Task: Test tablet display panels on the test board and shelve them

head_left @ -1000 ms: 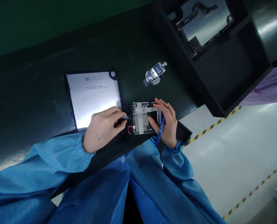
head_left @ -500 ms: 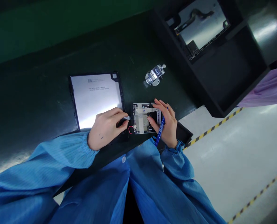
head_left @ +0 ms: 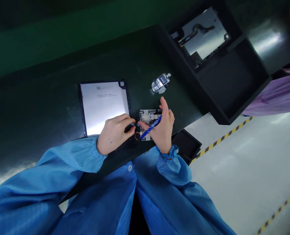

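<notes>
Right hand [head_left: 163, 129], earlier flat on the circuit board [head_left: 148, 116], now raised, fingers gripping a blue pen [head_left: 151, 127] slanted across the board, tip near a red wire [head_left: 137, 136]. Left hand [head_left: 115, 134] closed at the board's left edge; its hold is too small to tell.

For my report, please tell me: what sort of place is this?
Probably an electronics assembly line: a blue anti-static smock, a dark circuit board with pale tape, and yellow-and-black floor tape.
</notes>
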Available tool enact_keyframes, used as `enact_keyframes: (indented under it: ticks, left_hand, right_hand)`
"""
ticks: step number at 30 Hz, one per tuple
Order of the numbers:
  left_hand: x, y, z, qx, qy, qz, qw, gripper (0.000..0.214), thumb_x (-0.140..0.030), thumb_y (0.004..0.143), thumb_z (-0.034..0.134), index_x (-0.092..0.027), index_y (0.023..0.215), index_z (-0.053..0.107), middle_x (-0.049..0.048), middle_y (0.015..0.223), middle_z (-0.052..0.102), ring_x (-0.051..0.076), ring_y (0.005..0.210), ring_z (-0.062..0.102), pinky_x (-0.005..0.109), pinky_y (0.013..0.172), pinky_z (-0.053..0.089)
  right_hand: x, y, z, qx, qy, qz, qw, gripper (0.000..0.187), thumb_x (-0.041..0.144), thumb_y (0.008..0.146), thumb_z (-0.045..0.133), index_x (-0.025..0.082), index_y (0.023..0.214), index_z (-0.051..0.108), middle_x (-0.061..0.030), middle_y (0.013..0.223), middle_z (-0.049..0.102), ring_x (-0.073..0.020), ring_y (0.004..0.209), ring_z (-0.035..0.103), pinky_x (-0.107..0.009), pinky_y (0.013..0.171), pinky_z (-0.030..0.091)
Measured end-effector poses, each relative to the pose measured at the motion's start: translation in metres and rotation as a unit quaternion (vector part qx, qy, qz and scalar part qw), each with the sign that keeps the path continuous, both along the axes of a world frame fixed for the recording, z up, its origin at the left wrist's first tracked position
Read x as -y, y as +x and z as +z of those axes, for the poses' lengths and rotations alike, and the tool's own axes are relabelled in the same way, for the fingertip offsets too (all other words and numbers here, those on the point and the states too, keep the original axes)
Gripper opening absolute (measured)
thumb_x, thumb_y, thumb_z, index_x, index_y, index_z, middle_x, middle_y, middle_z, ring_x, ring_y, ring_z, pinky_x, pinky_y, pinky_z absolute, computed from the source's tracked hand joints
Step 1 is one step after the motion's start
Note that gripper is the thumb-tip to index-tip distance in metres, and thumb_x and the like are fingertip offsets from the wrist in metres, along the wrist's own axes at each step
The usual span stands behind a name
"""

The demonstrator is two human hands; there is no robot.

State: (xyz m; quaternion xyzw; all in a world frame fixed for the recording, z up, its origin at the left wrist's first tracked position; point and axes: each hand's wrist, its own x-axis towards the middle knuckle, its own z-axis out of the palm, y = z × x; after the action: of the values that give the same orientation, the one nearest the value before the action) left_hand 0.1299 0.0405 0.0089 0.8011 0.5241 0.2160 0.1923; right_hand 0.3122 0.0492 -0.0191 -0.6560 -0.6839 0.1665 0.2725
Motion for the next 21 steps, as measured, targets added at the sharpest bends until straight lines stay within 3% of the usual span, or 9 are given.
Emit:
enact_keyframes:
  ticks: [3, 5, 8, 10, 13, 15, 17, 19, 21]
  left_hand:
    - [0.000, -0.003, 0.006, 0.004, -0.019, -0.002, 1.000, 0.015, -0.019, 0.089, 0.058, -0.016, 0.093, 0.073, 0.0077, 0.094, 0.075, 0.022, 0.081, 0.072, 0.033, 0.072, 0.058]
    - [0.003, -0.016, 0.017, 0.020, -0.035, 0.014, 0.999, 0.025, -0.025, 0.088, 0.063, -0.016, 0.110, 0.071, 0.0104, 0.111, 0.073, 0.026, 0.100, 0.070, 0.039, 0.088, 0.057]
    - [0.018, -0.050, 0.043, 0.113, -0.103, 0.111, 0.982, 0.065, -0.036, 0.081, 0.073, -0.022, 0.141, 0.052, 0.0102, 0.146, 0.054, 0.031, 0.133, 0.051, 0.047, 0.111, 0.044]
    - [0.032, -0.074, 0.058, 0.210, -0.208, 0.227, 0.928, 0.076, -0.042, 0.080, 0.073, -0.027, 0.148, 0.042, 0.0068, 0.156, 0.044, 0.031, 0.140, 0.044, 0.049, 0.115, 0.039]
    - [0.049, -0.096, 0.067, 0.294, -0.371, 0.372, 0.799, 0.074, -0.052, 0.077, 0.074, -0.032, 0.143, 0.047, 0.0019, 0.153, 0.048, 0.031, 0.140, 0.044, 0.049, 0.121, 0.030]
    - [0.050, -0.103, 0.062, 0.327, -0.410, 0.405, 0.749, 0.063, -0.051, 0.074, 0.076, -0.033, 0.132, 0.058, 0.0014, 0.144, 0.058, 0.031, 0.139, 0.046, 0.047, 0.122, 0.029]
    - [0.042, -0.107, 0.056, 0.369, -0.413, 0.414, 0.723, 0.045, -0.044, 0.077, 0.071, -0.028, 0.119, 0.067, 0.0038, 0.136, 0.064, 0.032, 0.137, 0.048, 0.046, 0.120, 0.035]
    - [0.029, -0.108, 0.056, 0.408, -0.424, 0.427, 0.687, 0.031, -0.039, 0.084, 0.061, -0.022, 0.108, 0.071, 0.0070, 0.129, 0.068, 0.033, 0.132, 0.052, 0.048, 0.115, 0.040]
    - [0.015, -0.105, 0.065, 0.466, -0.430, 0.405, 0.659, 0.033, -0.038, 0.088, 0.053, -0.017, 0.103, 0.073, 0.0104, 0.122, 0.071, 0.036, 0.126, 0.056, 0.052, 0.110, 0.045]
  right_hand:
    - [0.003, -0.006, -0.002, -0.039, 0.049, -0.029, 0.998, 0.094, 0.057, 0.086, 0.061, 0.024, 0.157, 0.009, -0.0161, 0.158, 0.033, -0.0382, 0.139, 0.042, -0.061, 0.113, 0.036]
    - [0.005, -0.001, 0.003, -0.093, 0.097, -0.034, 0.990, 0.092, 0.056, 0.091, 0.056, 0.026, 0.158, 0.000, -0.0141, 0.164, 0.021, -0.0381, 0.147, 0.032, -0.061, 0.115, 0.034]
    - [0.006, 0.011, 0.015, -0.093, 0.077, 0.099, 0.988, 0.093, 0.060, 0.089, 0.059, 0.029, 0.158, 0.005, -0.0116, 0.162, 0.027, -0.0365, 0.150, 0.029, -0.062, 0.119, 0.030]
    - [0.005, 0.015, 0.022, -0.036, 0.011, 0.242, 0.970, 0.108, 0.067, 0.079, 0.068, 0.026, 0.159, 0.008, -0.0136, 0.159, 0.035, -0.0374, 0.150, 0.029, -0.063, 0.122, 0.024]
    - [0.002, 0.012, 0.021, 0.028, -0.040, 0.362, 0.931, 0.138, 0.069, 0.063, 0.080, 0.019, 0.160, -0.004, -0.0188, 0.158, 0.037, -0.0396, 0.151, 0.023, -0.066, 0.124, 0.014]
    - [0.002, 0.006, 0.016, 0.034, -0.037, 0.389, 0.920, 0.143, 0.064, 0.062, 0.083, 0.019, 0.159, -0.011, -0.0195, 0.158, 0.037, -0.0384, 0.150, 0.027, -0.065, 0.124, 0.013]
    - [0.002, 0.001, 0.010, 0.021, -0.029, 0.394, 0.918, 0.140, 0.060, 0.065, 0.083, 0.020, 0.159, -0.013, -0.0195, 0.157, 0.037, -0.0366, 0.148, 0.034, -0.064, 0.125, 0.013]
    - [0.001, 0.000, 0.007, -0.009, -0.032, 0.384, 0.923, 0.137, 0.063, 0.065, 0.082, 0.020, 0.160, -0.008, -0.0205, 0.157, 0.037, -0.0369, 0.146, 0.037, -0.065, 0.124, 0.014]
    - [0.000, 0.000, 0.012, -0.077, -0.052, 0.367, 0.925, 0.132, 0.072, 0.065, 0.076, 0.018, 0.160, 0.001, -0.0208, 0.156, 0.040, -0.0378, 0.146, 0.037, -0.064, 0.124, 0.016]
